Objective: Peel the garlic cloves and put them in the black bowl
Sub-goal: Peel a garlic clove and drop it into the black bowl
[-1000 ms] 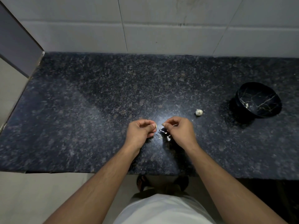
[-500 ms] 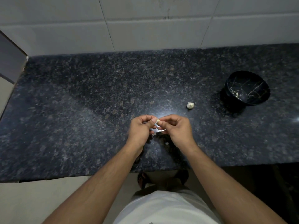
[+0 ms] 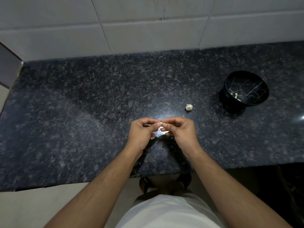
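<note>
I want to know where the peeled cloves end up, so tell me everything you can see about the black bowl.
The black bowl stands upright on the dark speckled countertop, far to the person's right and towards the tiled wall. It looks glossy, like glazed ceramic or stone-look material, with thin pale veins running across its inside. It is round, with a wide rim narrowing to a smaller base. A few small pale pieces, probably peeled garlic, lie inside near the bottom. Neither hand touches it.
</note>
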